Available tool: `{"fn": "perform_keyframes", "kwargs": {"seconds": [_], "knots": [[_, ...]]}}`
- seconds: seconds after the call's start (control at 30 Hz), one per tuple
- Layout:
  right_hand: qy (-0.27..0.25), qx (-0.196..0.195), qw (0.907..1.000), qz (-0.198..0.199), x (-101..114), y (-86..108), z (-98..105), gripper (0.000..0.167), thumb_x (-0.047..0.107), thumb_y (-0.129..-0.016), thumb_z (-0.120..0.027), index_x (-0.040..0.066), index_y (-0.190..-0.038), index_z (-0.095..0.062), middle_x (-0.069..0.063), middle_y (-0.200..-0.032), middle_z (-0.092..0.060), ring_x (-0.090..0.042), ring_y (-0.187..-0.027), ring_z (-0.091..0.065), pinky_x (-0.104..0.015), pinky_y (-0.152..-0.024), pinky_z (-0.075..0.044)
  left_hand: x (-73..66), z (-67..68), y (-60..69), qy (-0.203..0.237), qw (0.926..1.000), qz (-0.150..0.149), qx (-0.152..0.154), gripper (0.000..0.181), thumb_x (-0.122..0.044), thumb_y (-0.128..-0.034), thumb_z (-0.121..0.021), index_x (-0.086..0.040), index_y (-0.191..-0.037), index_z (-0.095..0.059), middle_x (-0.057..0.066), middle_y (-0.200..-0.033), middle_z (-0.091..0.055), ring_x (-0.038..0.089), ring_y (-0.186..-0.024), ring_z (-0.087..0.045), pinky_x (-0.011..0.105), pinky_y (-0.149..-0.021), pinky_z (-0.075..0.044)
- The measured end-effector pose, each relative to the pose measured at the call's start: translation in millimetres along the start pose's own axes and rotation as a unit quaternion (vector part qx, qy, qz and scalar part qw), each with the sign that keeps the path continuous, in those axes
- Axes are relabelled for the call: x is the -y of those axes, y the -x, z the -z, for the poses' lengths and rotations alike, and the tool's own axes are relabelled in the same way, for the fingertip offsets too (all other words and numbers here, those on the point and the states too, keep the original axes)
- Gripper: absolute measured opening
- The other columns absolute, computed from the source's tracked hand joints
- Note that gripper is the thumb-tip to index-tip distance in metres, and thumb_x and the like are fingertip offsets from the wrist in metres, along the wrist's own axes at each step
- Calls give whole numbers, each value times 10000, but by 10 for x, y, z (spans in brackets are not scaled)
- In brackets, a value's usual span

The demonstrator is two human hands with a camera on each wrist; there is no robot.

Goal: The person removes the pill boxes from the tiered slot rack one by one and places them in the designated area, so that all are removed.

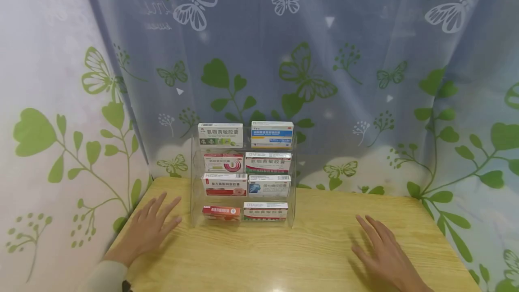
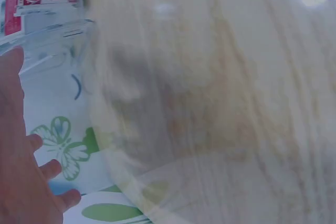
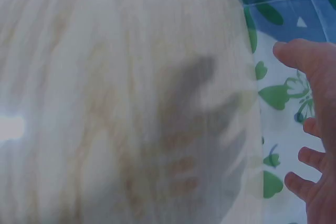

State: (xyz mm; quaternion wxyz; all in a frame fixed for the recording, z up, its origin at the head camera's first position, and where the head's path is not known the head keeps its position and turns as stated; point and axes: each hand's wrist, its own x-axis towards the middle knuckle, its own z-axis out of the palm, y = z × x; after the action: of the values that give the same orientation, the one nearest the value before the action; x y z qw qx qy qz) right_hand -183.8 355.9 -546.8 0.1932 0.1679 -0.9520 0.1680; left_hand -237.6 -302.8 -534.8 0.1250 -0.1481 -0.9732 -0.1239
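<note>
A clear tiered display rack (image 1: 293,184) stands on the table, holding several medicine boxes in two columns. At its top are a white and green box (image 1: 220,135) and a blue and white box (image 1: 272,135); on the lowest tier sit a small red box (image 1: 221,212) and a white, red and green box (image 1: 265,212). Left of the rack, my left hand (image 1: 150,226) is spread with nothing in it, apart from the rack. My right hand (image 1: 383,253) hovers farther off to the right, fingers extended and holding nothing. Its shadow falls on the wood in the right wrist view.
The light wooden table (image 1: 320,247) is bounded by a printed curtain (image 1: 251,80) at the back and by similar cloth (image 1: 52,157) on both sides. Glare shows at the table's front edge.
</note>
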Motion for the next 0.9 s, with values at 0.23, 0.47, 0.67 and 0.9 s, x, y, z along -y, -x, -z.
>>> {"fn": "perform_keyframes", "kwargs": {"seconds": [0.23,0.47,0.67,0.9], "knots": [[-429,-144,9990,39,164,-217,22,849,232,-926,-883,72,-1643,-458,-293,-1551,-554,-557,-1343,-545,-775,-992,-500,-62,112,-117,320,9992,-128,-198,601,-413,-1128,-590,-189,-1662,-428,319,-1700,-354,635,-1427,-470,836,-1036,-470],[-745,161,9970,-129,372,-467,60,786,341,-1011,-808,98,-1660,-437,-231,-1598,-531,-519,-1402,-538,-775,-1048,-497,-152,203,-252,912,9946,-240,-445,561,-331,-1122,-621,-108,-1613,-465,354,-1687,-351,653,-1447,-437,842,-1121,-395],[-958,285,9948,-179,545,-664,23,747,357,-1030,-783,122,-1656,-451,-203,-1607,-534,-491,-1415,-552,-746,-1033,-535,-230,262,-347,1299,9900,-176,-520,481,-309,-1121,-635,-82,-1527,-515,340,-1681,-363,621,-1489,-401,823,-1151,-380],[-1222,263,9921,49,763,-861,-70,724,262,-1010,-812,139,-1641,-478,-171,-1597,-554,-419,-1377,-603,-591,-987,-626,-316,295,-422,1694,9838,-287,-520,424,-255,-1120,-649,-66,-1480,-530,319,-1686,-357,578,-1546,-347,794,-1193,-365]]}}
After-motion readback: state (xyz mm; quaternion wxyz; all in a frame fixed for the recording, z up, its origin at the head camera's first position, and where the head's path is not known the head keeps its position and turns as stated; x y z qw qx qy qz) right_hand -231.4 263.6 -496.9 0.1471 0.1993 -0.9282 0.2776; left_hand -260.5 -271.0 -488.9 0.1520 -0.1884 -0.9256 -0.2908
